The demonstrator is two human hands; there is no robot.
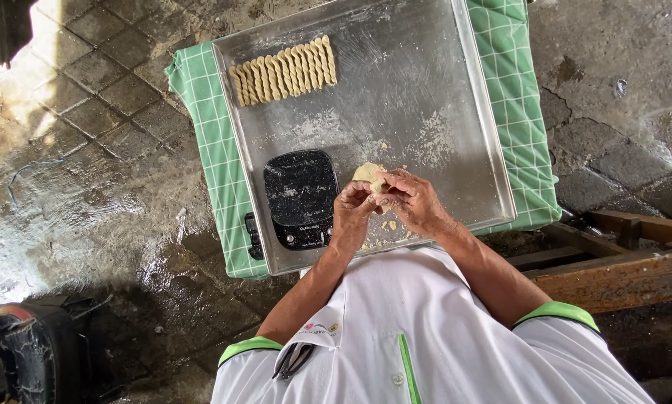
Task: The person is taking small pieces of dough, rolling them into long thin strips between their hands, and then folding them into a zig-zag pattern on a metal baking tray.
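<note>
My left hand (pixel 353 213) and my right hand (pixel 414 200) meet over the near edge of a large metal tray (pixel 440 90). Both pinch a pale lump of dough (pixel 369 173) that sticks out above the fingers. Small dough crumbs (pixel 390 224) lie on the tray just under the hands. A black kitchen scale (pixel 301 196) sits on the tray directly left of my left hand. A row of several twisted dough sticks (pixel 283 69) lies at the tray's far left corner.
The tray rests on a green checked cloth (pixel 515 97) over a wet stone-paved floor (pixel 89 150). Wooden planks (pixel 620 262) lie at the right. A dark bag-like object (pixel 29 352) sits at the bottom left.
</note>
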